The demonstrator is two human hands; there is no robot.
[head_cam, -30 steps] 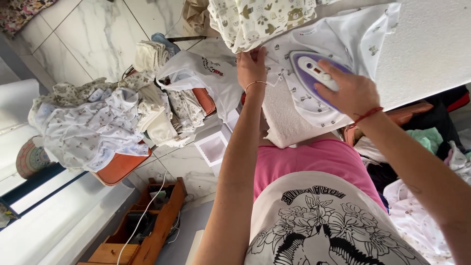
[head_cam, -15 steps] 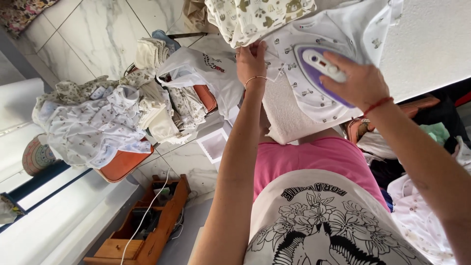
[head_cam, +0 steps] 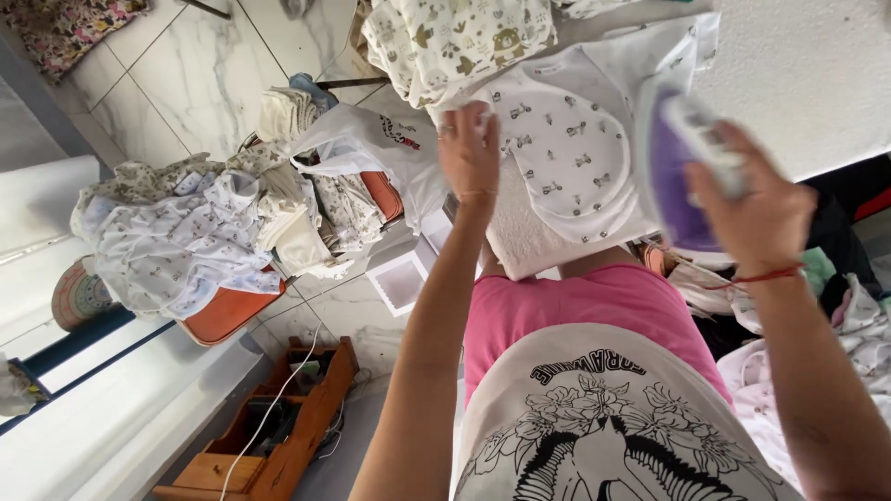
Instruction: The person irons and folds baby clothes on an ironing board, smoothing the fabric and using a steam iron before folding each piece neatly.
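A small white baby garment with little grey prints lies flat on the white ironing board. My left hand presses down on the garment's left edge, fingers together. My right hand grips the handle of a purple and white steam iron, which is blurred and stands at the garment's right side. A patterned cream cloth lies folded at the far end of the board.
Orange chairs at left carry heaps of white printed baby clothes and a white plastic bag. A wooden tray with a white cable sits on the marble floor. More clothes pile up at right.
The iron has slid right, off the middle of the garment, leaving its printed front uncovered. My left hand stays on the garment's edge. The camera has moved closer.
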